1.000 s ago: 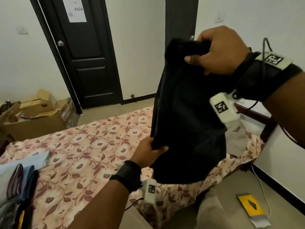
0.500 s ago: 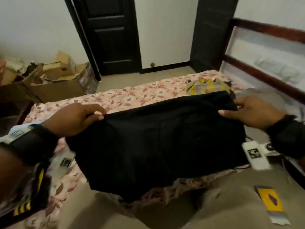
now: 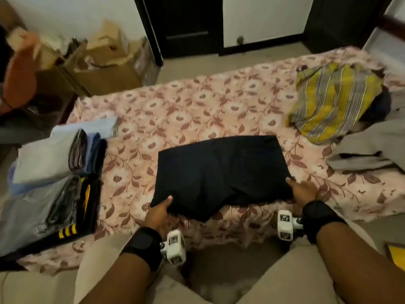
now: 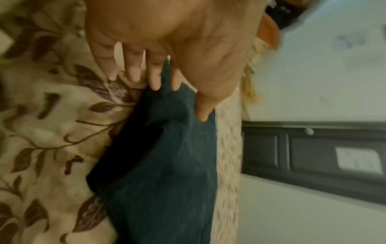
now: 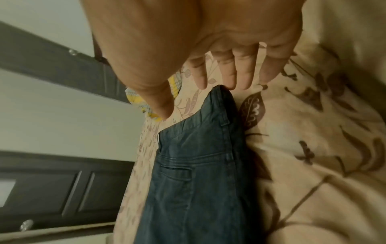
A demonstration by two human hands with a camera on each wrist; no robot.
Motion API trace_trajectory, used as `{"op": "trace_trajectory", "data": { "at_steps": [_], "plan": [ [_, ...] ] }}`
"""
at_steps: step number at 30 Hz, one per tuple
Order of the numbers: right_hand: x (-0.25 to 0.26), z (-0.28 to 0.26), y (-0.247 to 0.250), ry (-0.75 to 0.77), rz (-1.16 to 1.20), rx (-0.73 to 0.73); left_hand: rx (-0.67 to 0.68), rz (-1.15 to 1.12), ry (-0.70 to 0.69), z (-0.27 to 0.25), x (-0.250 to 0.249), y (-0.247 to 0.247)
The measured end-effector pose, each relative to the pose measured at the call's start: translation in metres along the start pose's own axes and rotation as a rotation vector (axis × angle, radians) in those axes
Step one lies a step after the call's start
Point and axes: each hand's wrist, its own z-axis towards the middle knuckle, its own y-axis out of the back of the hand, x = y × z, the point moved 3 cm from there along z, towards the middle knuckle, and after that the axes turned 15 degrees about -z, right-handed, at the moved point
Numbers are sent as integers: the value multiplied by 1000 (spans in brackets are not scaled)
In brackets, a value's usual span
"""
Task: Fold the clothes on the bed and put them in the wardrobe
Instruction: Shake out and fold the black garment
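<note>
dark trousers (image 3: 219, 170): folded, flat on bed (image 3: 197, 110) | left hand (image 3: 158, 213): at their 7 o'clock corner, seems to pinch it, thumb on top | right hand (image 3: 303, 190): at 4 o'clock, fingers straight, touching edge

White walls (image 3: 263, 16), dark doors (image 3: 186, 23), beige floor (image 3: 208, 64), cardboard boxes (image 3: 105, 80) at left.
</note>
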Motion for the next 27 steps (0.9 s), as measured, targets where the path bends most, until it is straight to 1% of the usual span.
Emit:
{"op": "trace_trajectory", "data": {
  "at_steps": [1, 2, 3, 4, 5, 6, 8, 9, 10, 12, 13, 14, 16, 18, 21, 22, 25, 27],
  "plan": [
    [15, -25, 10, -5, -5, -32, -23, -90, 74, 10, 12, 9],
    [3, -8, 7, 6, -34, -61, -31, -145, 168, 20, 20, 16],
    [9, -12, 8, 22, -41, -92, -39, -193, 218, 34, 27, 23],
    [24, -40, 12, 53, -105, -63, -30, -234, 242, 40, 32, 23],
    [41, -75, 11, 50, -125, -61, -20, -259, 241, 52, 36, 23],
    [50, -91, 12, 56, -156, -77, 1, -251, 242, 59, 37, 22],
    [57, -101, 14, 127, -178, -80, 6, -242, 188, 86, 43, 26],
    [59, -100, 18, 140, -164, -101, -27, -282, 158, 98, 43, 28],
    [59, -94, 23, 119, -132, -135, -80, -326, 108, 97, 36, 27],
    [51, -79, 31, 59, -46, -179, -201, -364, -27, 96, 25, 26],
    [49, -79, 33, 19, -20, -171, -227, -370, -63, 95, 25, 27],
    [48, -85, 32, -5, -12, -152, -203, -395, -51, 87, 24, 23],
    [40, -85, 24, -52, -24, -97, -63, -447, 84, 83, 33, 16],
    [41, -88, 18, -49, -12, -48, 75, -361, 192, 74, 39, 10],
    [40, -87, 14, -7, 33, -58, 242, -131, 276, 58, 52, -1],
    [39, -86, 13, -5, 36, -71, 268, -33, 288, 50, 57, -4],
    [40, -89, 14, 23, 4, -93, 285, 218, 299, 41, 74, -8],
    [42, -92, 22, 36, -5, -104, 239, 291, 307, 41, 82, -4]
  ]
}}
